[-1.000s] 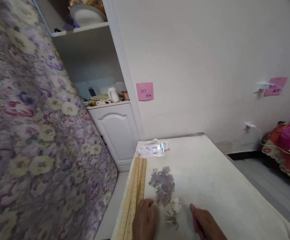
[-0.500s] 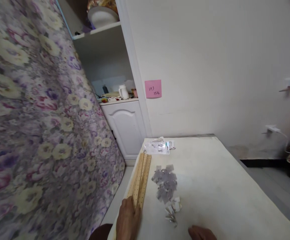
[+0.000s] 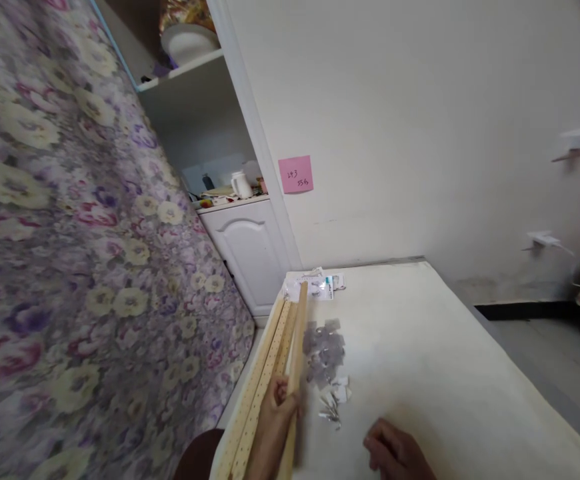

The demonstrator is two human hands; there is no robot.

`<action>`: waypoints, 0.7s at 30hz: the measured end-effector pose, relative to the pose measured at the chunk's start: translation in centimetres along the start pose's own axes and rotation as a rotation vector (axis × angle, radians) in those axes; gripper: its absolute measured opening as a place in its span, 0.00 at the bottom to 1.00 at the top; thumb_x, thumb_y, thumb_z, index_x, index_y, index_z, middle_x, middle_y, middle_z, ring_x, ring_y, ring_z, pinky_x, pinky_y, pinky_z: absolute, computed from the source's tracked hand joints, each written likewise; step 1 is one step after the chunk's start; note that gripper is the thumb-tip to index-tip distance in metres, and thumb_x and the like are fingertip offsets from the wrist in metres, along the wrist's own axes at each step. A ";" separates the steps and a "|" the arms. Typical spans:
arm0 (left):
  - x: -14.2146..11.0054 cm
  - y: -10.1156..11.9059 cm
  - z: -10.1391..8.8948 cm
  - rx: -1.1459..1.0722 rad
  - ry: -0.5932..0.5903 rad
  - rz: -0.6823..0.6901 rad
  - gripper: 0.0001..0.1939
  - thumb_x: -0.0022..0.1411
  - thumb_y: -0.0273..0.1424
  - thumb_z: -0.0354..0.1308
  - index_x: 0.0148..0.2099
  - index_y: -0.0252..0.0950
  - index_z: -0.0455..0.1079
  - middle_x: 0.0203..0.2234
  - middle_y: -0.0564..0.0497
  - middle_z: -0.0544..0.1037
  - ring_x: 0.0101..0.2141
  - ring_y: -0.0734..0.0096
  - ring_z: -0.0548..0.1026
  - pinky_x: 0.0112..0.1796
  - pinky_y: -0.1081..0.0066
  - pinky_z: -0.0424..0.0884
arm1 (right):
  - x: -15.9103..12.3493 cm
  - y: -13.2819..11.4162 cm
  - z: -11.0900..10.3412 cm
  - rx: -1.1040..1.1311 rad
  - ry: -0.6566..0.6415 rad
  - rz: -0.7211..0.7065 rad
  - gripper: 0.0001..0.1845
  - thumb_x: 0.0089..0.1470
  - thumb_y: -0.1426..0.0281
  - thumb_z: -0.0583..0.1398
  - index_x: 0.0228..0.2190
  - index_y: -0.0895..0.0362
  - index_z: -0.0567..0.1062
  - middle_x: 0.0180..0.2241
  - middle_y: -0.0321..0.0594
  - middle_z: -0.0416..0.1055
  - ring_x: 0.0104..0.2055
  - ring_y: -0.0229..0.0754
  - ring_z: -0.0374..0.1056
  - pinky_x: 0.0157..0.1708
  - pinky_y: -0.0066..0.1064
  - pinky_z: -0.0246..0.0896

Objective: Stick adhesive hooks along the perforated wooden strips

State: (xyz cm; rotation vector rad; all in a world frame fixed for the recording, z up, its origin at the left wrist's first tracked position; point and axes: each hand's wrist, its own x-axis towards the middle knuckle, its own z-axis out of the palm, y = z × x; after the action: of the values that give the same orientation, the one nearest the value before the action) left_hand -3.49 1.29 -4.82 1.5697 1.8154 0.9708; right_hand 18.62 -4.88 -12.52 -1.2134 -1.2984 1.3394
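Note:
My left hand (image 3: 279,413) is closed around one long wooden strip (image 3: 297,340), tilted and lifted above the others. Beside it, along the table's left edge, lie several wooden strips (image 3: 263,387) with rows of small holes. To the right of the held strip is a spread of grey flat pieces (image 3: 326,350), partly hidden by it. Nearer to me sit small white pieces (image 3: 341,391) and a little heap of metal pieces (image 3: 329,407), too small to name. My right hand (image 3: 395,450) is low over the table's near side, fingers curled, with no object visible in it.
Clear plastic packets (image 3: 323,288) lie at the far left corner of the white table (image 3: 420,347). A flowered curtain (image 3: 95,267) hangs at the left. Behind are a white cabinet (image 3: 247,260) and a wall with a pink note (image 3: 296,175).
My left hand has picked one wooden strip up from the group and moved it right, towards the grey pieces. My right hand has come further into view.

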 end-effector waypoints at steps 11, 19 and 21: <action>-6.6 5.0 9.9 -0.685 0.036 -0.060 0.29 0.46 0.30 0.63 0.53 0.36 0.64 0.44 0.45 0.76 0.46 0.59 0.74 0.45 0.67 0.69 | -2.3 2.0 2.4 0.476 -0.084 -0.115 0.37 0.38 0.54 0.68 0.49 0.53 0.68 0.37 0.44 0.74 0.47 0.53 0.70 0.48 0.44 0.62; -5.5 6.0 5.6 -0.863 -0.013 -0.049 0.18 0.55 0.41 0.62 0.44 0.36 0.69 0.30 0.52 0.75 0.32 0.71 0.73 0.34 0.73 0.69 | -3.5 -1.7 -4.4 0.115 -0.168 -0.058 0.28 0.48 0.52 0.59 0.47 0.54 0.73 0.36 0.43 0.73 0.34 0.44 0.69 0.34 0.36 0.66; -5.7 5.8 4.8 -0.920 -0.014 -0.109 0.17 0.54 0.41 0.62 0.41 0.35 0.71 0.28 0.54 0.74 0.30 0.73 0.72 0.31 0.74 0.69 | -4.0 -1.9 -6.9 0.011 -0.094 -0.023 0.25 0.51 0.53 0.57 0.47 0.52 0.74 0.37 0.42 0.74 0.34 0.45 0.68 0.36 0.38 0.66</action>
State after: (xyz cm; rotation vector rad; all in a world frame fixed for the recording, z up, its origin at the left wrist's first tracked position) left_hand 4.69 -3.12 -3.29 0.8790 1.1289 1.4434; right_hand 25.93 -7.83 -10.17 -1.1364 -1.3653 1.3997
